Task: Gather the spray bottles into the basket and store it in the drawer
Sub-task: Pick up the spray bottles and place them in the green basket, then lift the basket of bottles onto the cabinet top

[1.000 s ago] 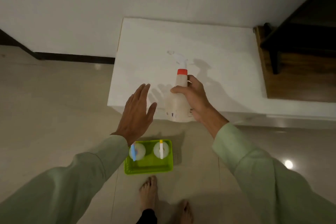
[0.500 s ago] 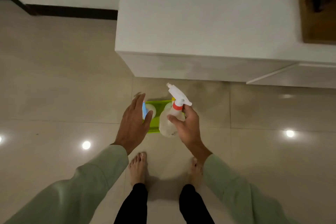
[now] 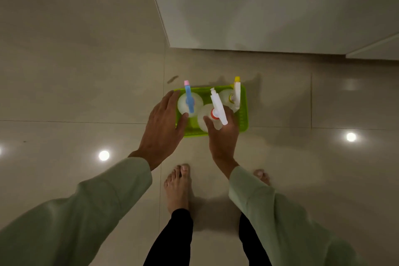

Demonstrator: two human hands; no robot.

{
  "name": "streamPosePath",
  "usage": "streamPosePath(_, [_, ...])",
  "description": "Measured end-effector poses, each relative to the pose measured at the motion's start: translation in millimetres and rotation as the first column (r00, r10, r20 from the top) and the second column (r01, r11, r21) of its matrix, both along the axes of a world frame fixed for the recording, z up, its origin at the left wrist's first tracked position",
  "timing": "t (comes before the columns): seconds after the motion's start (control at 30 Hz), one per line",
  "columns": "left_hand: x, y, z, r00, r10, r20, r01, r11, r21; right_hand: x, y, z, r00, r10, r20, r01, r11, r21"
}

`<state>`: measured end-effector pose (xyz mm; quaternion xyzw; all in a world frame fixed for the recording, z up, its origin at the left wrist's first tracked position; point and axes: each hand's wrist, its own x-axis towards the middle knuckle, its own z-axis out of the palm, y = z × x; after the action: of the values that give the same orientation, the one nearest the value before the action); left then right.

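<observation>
The red-collared spray bottle point(image 3: 212, 115), gripped by the right hand point(image 3: 223, 134), is being lowered into the basket point(image 3: 243, 114) at its near edge; release is needed next, the left hand point(image 3: 164, 127) open and empty.

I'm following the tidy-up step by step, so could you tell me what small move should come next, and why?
Probably lower the red-collared spray bottle the rest of the way and let go. The right hand grips it by the neck over the near part of the green basket, between the blue-trigger bottle and the yellow-tipped bottle. The left hand is open at the basket's left edge.
</observation>
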<state>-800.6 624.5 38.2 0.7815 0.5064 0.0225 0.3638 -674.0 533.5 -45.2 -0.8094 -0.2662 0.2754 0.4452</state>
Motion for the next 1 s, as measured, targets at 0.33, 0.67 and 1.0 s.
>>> streamPosePath(0.33, [-9.0, -3.7, -51.8, 1.0, 0.018, -0.012, -0.018, 1.0, -0.025, -6.1, -4.2, -64.6, 0.964, 0.103, 0.246, -0.056, 0.98, -0.19])
streamPosePath(0.67, [2.4, -6.8, -67.8, 1.0, 0.026, 0.015, -0.026, 0.999, -0.022, -2.1, -4.6, -61.4, 0.964, 0.054, 0.261, 0.004, 0.976, -0.217])
streamPosePath(1.0, [18.2, -4.4, -75.2, 0.973, 0.189, 0.131, -0.182, 0.981, -0.064, 13.7, -30.5, -51.7, 0.99, 0.144, 0.002, -0.139, 0.96, -0.244])
